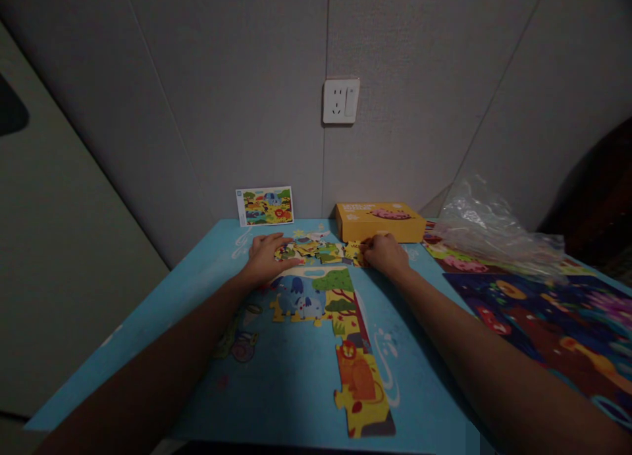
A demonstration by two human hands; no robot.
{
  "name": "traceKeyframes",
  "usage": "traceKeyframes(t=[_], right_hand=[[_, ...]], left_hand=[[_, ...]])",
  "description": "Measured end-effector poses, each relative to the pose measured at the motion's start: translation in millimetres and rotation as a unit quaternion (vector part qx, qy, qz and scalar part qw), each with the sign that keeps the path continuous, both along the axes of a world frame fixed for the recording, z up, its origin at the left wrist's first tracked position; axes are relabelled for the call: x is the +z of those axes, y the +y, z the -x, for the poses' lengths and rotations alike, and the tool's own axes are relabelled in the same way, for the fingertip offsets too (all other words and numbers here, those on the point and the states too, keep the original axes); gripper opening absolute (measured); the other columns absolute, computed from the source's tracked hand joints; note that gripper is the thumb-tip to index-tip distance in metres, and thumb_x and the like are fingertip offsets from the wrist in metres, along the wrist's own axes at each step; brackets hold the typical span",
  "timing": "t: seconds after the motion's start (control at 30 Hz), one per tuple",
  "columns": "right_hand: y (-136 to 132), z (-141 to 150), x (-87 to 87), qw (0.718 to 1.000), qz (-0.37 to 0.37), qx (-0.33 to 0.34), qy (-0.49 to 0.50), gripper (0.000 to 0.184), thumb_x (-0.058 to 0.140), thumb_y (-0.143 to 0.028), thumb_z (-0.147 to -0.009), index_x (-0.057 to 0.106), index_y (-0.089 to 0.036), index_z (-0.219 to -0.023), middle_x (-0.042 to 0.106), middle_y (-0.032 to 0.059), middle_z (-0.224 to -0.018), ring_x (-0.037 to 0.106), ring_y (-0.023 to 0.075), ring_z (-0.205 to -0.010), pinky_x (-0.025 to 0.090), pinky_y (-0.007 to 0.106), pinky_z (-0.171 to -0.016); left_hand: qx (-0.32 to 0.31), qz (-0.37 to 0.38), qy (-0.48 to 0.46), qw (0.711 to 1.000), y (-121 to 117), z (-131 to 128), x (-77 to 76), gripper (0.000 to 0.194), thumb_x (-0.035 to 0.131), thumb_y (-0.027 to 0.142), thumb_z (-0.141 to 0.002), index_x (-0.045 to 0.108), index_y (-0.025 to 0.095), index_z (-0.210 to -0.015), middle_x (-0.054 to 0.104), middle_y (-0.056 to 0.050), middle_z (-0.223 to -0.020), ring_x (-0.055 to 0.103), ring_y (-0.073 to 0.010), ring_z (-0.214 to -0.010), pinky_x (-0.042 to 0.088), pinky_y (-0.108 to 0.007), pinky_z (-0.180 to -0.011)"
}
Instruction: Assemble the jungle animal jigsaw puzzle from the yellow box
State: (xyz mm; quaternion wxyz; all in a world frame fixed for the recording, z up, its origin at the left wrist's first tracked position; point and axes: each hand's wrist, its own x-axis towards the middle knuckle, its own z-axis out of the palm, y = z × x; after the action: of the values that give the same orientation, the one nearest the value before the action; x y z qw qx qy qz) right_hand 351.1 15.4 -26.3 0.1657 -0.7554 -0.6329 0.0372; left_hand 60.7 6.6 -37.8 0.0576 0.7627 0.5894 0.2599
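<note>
My left hand (266,261) rests at the left end of a heap of loose puzzle pieces (309,245), its thumb and fingers spread around that side. To the right of the heap, my right hand (388,254) is closed, fingertips pinching a yellow puzzle piece (354,252). Nearer to me lies a partly joined puzzle: blue elephants (299,297) and a green tree along the top, and a strip with an orange lion (359,376) running down the right side. My left forearm covers part of the puzzle's left side.
A picture card (265,206) leans against the wall at the back left. The yellow puzzle box (380,222) stands behind my right hand. On the right, a clear plastic bag (498,234) lies over colourful puzzles, including a dark blue one (543,330). A wall socket (340,101) is above.
</note>
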Motion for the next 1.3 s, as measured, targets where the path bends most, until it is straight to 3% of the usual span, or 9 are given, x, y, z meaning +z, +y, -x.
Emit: traceKeyframes(t=[0.17, 0.27, 0.33, 0.43, 0.53, 0.77, 1.03, 1.17, 1.3], right_hand=[[-0.2, -2.1, -1.2, 1.000, -0.031, -0.002, -0.001, 0.037, 0.060, -0.040, -0.082, 0.068, -0.016, -0.109, 0.061, 0.0190, -0.111, 0.064, 0.0308, -0.097, 0.048, 0.036, -0.074], [-2.3, 1.1, 0.3, 0.997, -0.066, 0.032, 0.004, 0.031, 0.059, -0.036, -0.084, 0.067, -0.017, -0.107, 0.062, 0.0156, -0.110, 0.063, 0.0281, -0.095, 0.047, 0.035, -0.074], [-3.8, 7.0, 0.4, 0.991, -0.093, 0.100, 0.008, 0.027, 0.057, -0.035, -0.086, 0.069, -0.018, -0.104, 0.063, 0.0131, -0.108, 0.061, 0.0254, -0.097, 0.045, 0.033, -0.078], [-5.6, 19.2, -2.9, 0.962, -0.126, 0.242, -0.017, 0.037, 0.058, -0.040, -0.087, 0.066, -0.016, -0.114, 0.065, 0.0125, -0.114, 0.057, 0.0248, -0.103, 0.040, 0.035, -0.091], [-5.8, 28.9, -8.3, 0.940, -0.107, 0.321, -0.044, 0.046, 0.059, -0.045, -0.087, 0.063, -0.018, -0.123, 0.064, 0.0100, -0.122, 0.054, 0.0255, -0.103, 0.036, 0.038, -0.093], [-8.8, 32.5, -9.5, 0.942, -0.087, 0.322, -0.034, 0.039, 0.058, -0.046, -0.087, 0.067, -0.019, -0.114, 0.064, 0.0091, -0.123, 0.050, 0.0274, -0.106, 0.036, 0.039, -0.091], [-16.8, 45.6, -5.6, 0.944, -0.073, 0.320, -0.030, 0.039, 0.056, -0.046, -0.087, 0.065, -0.021, -0.115, 0.064, 0.0101, -0.123, 0.047, 0.0309, -0.111, 0.034, 0.043, -0.091], [-17.6, 48.9, -6.7, 0.945, -0.068, 0.321, 0.001, 0.042, 0.056, -0.046, -0.087, 0.063, -0.019, -0.118, 0.065, 0.0123, -0.120, 0.049, 0.0314, -0.111, 0.035, 0.044, -0.092], [-17.5, 53.4, -11.8, 0.945, -0.126, 0.285, 0.101, 0.071, 0.062, -0.044, -0.083, 0.038, -0.012, -0.142, 0.063, 0.0166, -0.121, 0.052, 0.0297, -0.112, 0.037, 0.042, -0.095]], left_hand=[[-0.033, 0.017, 0.019, 0.999, -1.3, -1.6, 0.9, 0.056, 0.065, 0.060, -0.075, 0.065, 0.031, -0.123, 0.056, -0.005, -0.135, 0.039, -0.0348, -0.124, 0.031, -0.052, -0.105], [-0.047, 0.034, 0.022, 0.998, -1.8, -2.3, 0.4, 0.056, 0.063, 0.058, -0.077, 0.062, 0.031, -0.125, 0.061, -0.003, -0.130, 0.041, -0.0339, -0.122, 0.032, -0.050, -0.104], [-0.048, 0.041, 0.020, 0.998, -2.7, -3.3, 1.1, 0.055, 0.063, 0.057, -0.078, 0.062, 0.030, -0.126, 0.062, -0.002, -0.129, 0.042, -0.0330, -0.121, 0.032, -0.049, -0.103], [-0.045, 0.048, 0.020, 0.998, -4.4, -5.4, 3.2, 0.054, 0.062, 0.055, -0.078, 0.062, 0.030, -0.126, 0.060, -0.002, -0.131, 0.042, -0.0330, -0.121, 0.032, -0.049, -0.103], [-0.042, 0.045, 0.016, 0.998, -5.5, -6.1, 4.5, 0.052, 0.064, 0.054, -0.078, 0.063, 0.030, -0.124, 0.060, -0.001, -0.132, 0.043, -0.0323, -0.120, 0.032, -0.048, -0.104], [-0.051, 0.024, -0.001, 0.998, -5.6, -6.6, 3.7, 0.041, 0.067, 0.049, -0.075, 0.068, 0.030, -0.111, 0.063, -0.002, -0.125, 0.045, -0.0333, -0.118, 0.032, -0.050, -0.102], [0.023, -0.015, -0.018, 0.999, 7.0, -27.6, -4.1, 0.032, 0.072, 0.053, -0.071, 0.066, 0.024, -0.083, 0.070, -0.004, -0.092, 0.054, -0.0323, -0.104, 0.036, -0.050, -0.093], [-0.007, -0.045, -0.033, 0.998, 7.1, -24.8, -1.9, 0.026, 0.076, 0.042, -0.069, 0.065, 0.023, -0.081, 0.070, -0.003, -0.096, 0.055, -0.0303, -0.104, 0.038, -0.046, -0.093], [-0.088, -0.091, -0.050, 0.991, 2.1, -22.7, 5.4, 0.017, 0.074, 0.029, -0.071, 0.067, 0.021, -0.085, 0.066, -0.006, -0.114, 0.054, -0.0280, -0.115, 0.038, -0.043, -0.100]])
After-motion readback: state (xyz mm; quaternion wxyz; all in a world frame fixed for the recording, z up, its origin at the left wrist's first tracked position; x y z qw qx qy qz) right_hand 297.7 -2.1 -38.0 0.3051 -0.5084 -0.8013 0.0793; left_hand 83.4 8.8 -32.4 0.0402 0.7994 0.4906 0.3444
